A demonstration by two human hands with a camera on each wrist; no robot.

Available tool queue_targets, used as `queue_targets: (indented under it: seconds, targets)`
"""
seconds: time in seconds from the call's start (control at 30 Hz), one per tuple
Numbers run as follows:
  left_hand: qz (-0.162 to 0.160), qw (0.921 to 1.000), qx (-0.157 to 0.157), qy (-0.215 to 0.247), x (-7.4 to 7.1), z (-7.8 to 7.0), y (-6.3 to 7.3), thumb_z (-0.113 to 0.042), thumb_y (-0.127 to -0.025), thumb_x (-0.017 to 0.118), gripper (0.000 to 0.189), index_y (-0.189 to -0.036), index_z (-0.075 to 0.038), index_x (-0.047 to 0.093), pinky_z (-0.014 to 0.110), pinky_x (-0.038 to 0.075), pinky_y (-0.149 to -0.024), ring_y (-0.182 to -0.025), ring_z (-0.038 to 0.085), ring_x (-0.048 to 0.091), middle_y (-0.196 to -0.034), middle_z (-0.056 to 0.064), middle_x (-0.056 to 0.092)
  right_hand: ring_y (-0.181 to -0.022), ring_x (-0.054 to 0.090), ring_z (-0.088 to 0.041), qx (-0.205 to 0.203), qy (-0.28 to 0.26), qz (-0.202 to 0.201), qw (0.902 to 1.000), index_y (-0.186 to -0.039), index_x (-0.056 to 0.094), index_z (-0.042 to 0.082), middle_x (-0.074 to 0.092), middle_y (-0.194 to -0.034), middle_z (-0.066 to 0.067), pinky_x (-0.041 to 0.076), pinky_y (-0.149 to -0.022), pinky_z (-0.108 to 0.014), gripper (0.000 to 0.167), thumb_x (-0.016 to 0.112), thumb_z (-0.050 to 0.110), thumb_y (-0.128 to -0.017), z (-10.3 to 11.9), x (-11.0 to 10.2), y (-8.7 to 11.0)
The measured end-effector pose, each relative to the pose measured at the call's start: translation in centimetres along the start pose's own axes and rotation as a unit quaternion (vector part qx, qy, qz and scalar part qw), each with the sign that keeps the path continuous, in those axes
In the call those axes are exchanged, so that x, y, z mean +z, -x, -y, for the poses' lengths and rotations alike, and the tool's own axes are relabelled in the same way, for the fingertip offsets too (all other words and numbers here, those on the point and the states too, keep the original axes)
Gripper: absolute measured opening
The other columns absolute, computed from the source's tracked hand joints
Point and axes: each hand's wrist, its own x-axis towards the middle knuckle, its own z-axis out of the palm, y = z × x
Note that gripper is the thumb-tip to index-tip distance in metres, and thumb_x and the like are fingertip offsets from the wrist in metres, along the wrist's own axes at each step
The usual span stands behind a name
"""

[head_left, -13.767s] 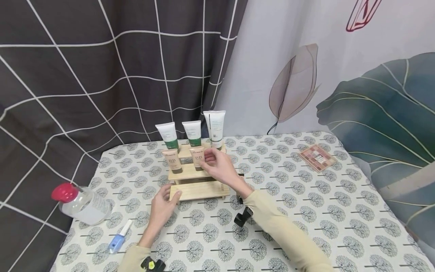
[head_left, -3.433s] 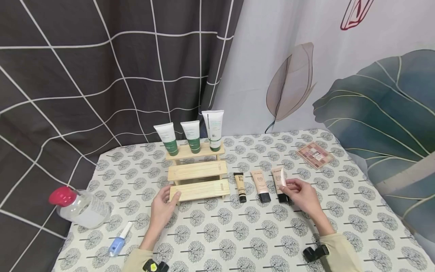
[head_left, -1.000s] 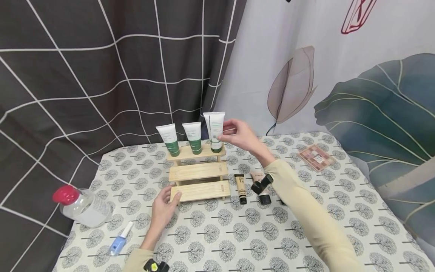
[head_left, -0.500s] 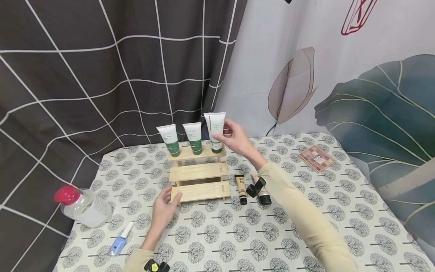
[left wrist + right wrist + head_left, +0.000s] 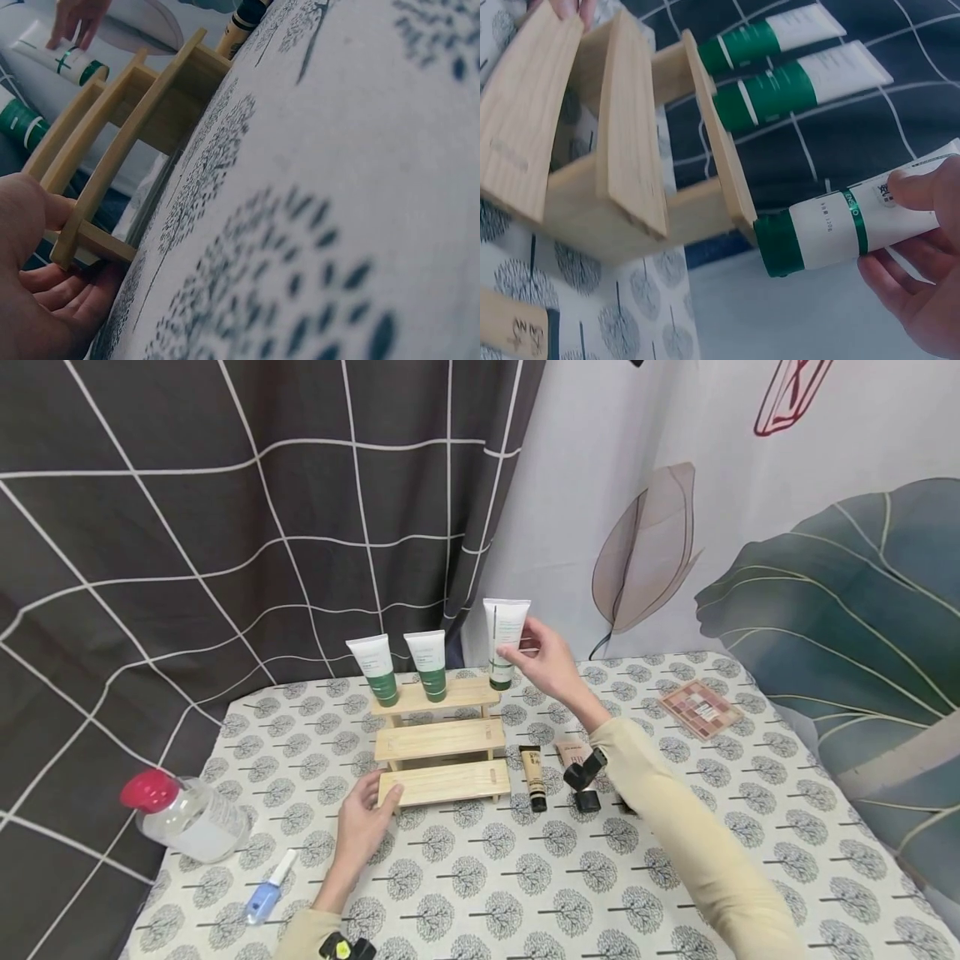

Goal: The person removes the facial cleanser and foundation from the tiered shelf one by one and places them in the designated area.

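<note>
My left hand (image 5: pixel 363 822) grips the left end of a three-step wooden display stand (image 5: pixel 438 739), thumb on the lowest step. My right hand (image 5: pixel 551 664) pinches a large white squeeze tube (image 5: pixel 504 633) with a green cap, raised off the right end of the top step. In the right wrist view the tube's green cap (image 5: pixel 780 244) is close beside the top step's end. Two white-and-green tubes, one at the left (image 5: pixel 375 670) and one mid-step (image 5: pixel 427 667), stand cap down on the top step. The lower steps are bare.
Right of the stand lie a small beige tube (image 5: pixel 533 777) and a BB cream tube (image 5: pixel 572 752), partly behind my right wrist camera. A makeup palette (image 5: pixel 701 708) lies further right. A red-topped clear bottle (image 5: pixel 191 822) and blue nail polish (image 5: pixel 264 893) are at left.
Earlier, two BB cream tubes stood on the middle step; they later lay on the table at right. My right hand has since lifted the large white tube off the top step, rightward. My left hand stayed.
</note>
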Motion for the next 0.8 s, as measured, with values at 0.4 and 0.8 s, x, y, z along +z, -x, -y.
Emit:
queue_targets:
  seconds: [0.4, 0.8]
  targets:
    - [-0.002, 1.0000, 0.004, 0.005, 0.0, 0.0, 0.0, -0.030, -0.098, 0.069, 0.060, -0.146, -0.001, 0.048, 0.047, 0.057, -0.103, -0.122, 0.038, 0.064, -0.135, 0.024, 0.062, -0.113, 0.065, -0.038, 0.026, 0.019, -0.017, 0.9994, -0.133, 0.056, -0.003, 0.066, -0.124, -0.024, 0.059, -0.098, -0.048, 0.045, 0.072, 0.013, -0.094, -2.1, -2.1, 0.0]
    - [-0.002, 1.0000, -0.005, 0.001, 0.0, -0.4, 0.2, -0.030, -0.098, 0.068, 0.060, -0.146, -0.001, 0.047, 0.048, 0.056, -0.104, -0.122, 0.038, 0.064, -0.135, 0.024, 0.062, -0.108, 0.065, -0.037, 0.063, 0.062, 0.015, 0.9960, -0.129, 0.054, -0.009, 0.065, -0.119, -0.027, 0.059, -0.097, -0.045, 0.043, 0.068, 0.014, -0.097, -6.2, -1.7, 0.0]
